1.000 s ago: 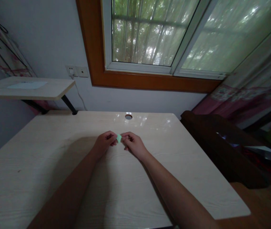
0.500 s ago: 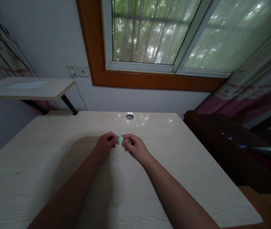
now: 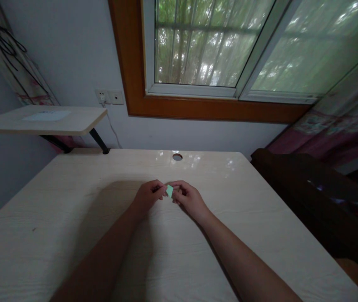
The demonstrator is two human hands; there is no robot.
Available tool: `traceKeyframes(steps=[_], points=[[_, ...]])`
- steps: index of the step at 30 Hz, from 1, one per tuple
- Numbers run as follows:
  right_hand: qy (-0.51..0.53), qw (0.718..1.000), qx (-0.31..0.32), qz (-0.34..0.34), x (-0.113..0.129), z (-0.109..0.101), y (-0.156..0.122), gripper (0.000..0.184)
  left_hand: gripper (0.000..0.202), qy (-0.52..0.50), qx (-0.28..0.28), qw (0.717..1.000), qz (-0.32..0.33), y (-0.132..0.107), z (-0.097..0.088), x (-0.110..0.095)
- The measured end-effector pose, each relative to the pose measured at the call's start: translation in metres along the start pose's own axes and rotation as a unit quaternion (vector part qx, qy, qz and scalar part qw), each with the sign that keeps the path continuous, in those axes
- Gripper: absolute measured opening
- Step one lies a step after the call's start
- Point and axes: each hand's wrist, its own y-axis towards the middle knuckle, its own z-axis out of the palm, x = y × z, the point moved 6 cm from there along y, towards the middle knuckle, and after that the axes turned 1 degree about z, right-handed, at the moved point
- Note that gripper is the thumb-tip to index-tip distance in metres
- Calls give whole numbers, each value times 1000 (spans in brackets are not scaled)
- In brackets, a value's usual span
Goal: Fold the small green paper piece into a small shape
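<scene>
We see left hand (image 3: 149, 196) and right hand (image 3: 189, 199) curled, fingertips meeting, both pinching small green paper piece (image 3: 169, 191) between them just above pale desk (image 3: 71, 218), forearms stretched forward.

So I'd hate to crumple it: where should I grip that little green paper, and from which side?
Probably pinch the bare middle of the green paper, coming from above on the far side. The left hand and right hand each pinch one side edge, so only that middle strip shows between their fingertips. It looks thin, so pinch lightly.
</scene>
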Motion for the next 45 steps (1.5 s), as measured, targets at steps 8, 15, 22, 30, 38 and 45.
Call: traceKeyframes(steps=[8, 15, 22, 30, 38, 45], points=[[40, 999, -27, 17, 2, -3, 3, 23, 21, -29, -25, 999, 13, 2, -2, -1], [51, 998, -36, 18, -3, -3, 5, 24, 23, -13, -19, 999, 42, -1, -2, -7], [15, 999, -31, -5, -4, -1, 4, 21, 32, -38, -9, 999, 39, 0, 0, 0], [-14, 999, -37, -25, -4, 1, 2, 25, 24, -65, 6, 998, 25, 1, 0, 4], [-9, 999, -21, -32, 0, 3, 2, 28, 26, -128, -17, 991, 24, 5, -3, 9], [0, 999, -16, -28, 3, 4, 1, 23, 27, -144, -26, 989, 19, 5, -3, 9]])
